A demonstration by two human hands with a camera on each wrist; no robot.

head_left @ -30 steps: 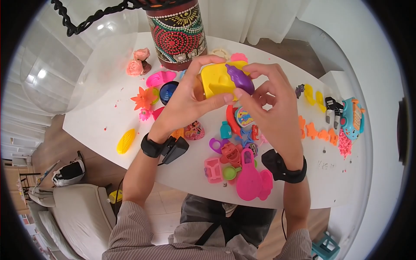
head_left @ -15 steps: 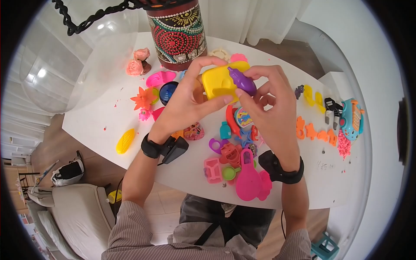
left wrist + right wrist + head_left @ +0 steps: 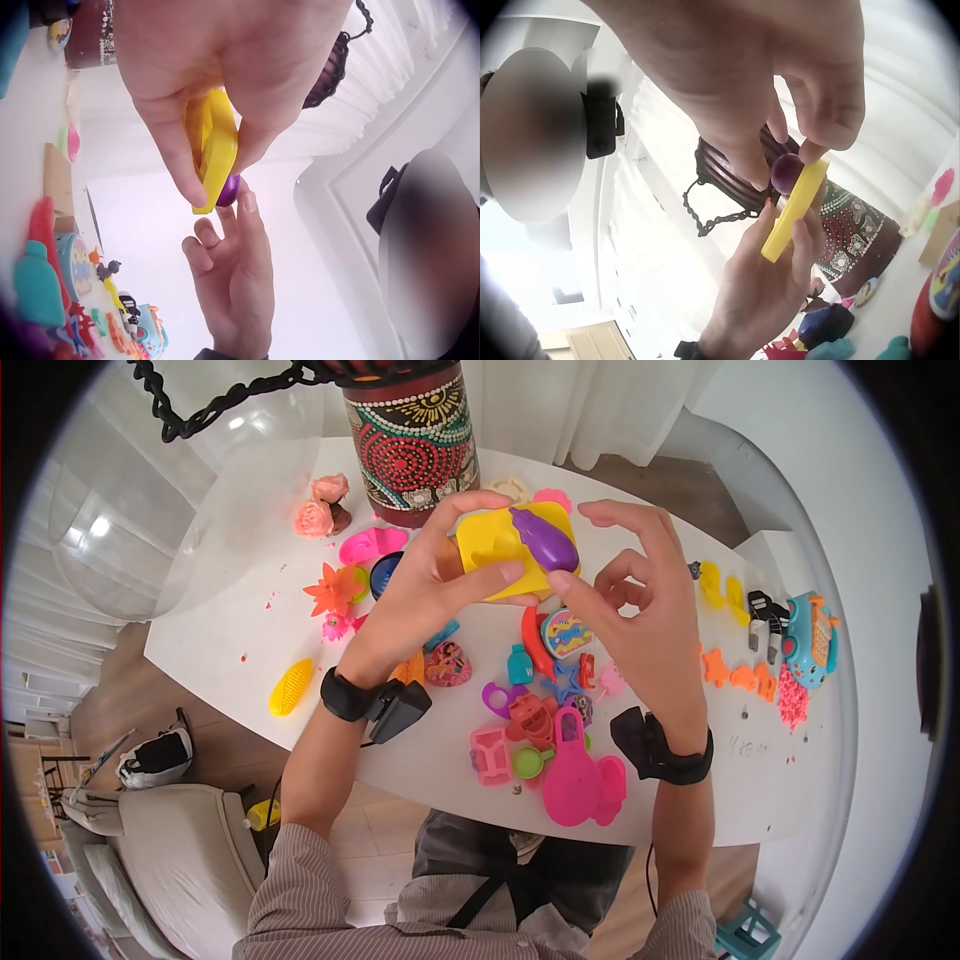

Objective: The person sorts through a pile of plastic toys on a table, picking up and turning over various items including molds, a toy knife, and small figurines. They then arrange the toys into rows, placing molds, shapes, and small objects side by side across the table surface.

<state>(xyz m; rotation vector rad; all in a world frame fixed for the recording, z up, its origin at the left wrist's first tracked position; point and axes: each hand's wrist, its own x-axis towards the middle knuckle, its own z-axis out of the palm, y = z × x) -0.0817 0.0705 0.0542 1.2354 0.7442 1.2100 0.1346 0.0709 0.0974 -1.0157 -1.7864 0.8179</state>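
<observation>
My left hand (image 3: 415,600) grips a yellow tray-like piece (image 3: 482,532) by its left side, thumb on the near face. A glossy purple toy eggplant (image 3: 546,542) lies slantwise across the yellow piece's right half. Beside it, my right hand (image 3: 650,610) has its fingers parted, with the thumb tip at the eggplant's lower end; whether it touches is unclear. Seen edge-on in the left wrist view, the yellow piece (image 3: 217,157) is between left thumb and fingers. In the right wrist view, the eggplant (image 3: 785,174) shows as a rounded end against the yellow edge.
A white table (image 3: 240,630) spreads below. Pink, red, green and blue toys, including a pink pan (image 3: 573,785), lie near its front edge. Yellow corn (image 3: 291,687) lies left, a patterned drum (image 3: 415,455) stands behind, and a blue toy (image 3: 808,640) sits at the right.
The right index finger has come away from the eggplant and the right hand has opened wider. The yellow piece has turned slightly, and the eggplant now lies across it at a slant.
</observation>
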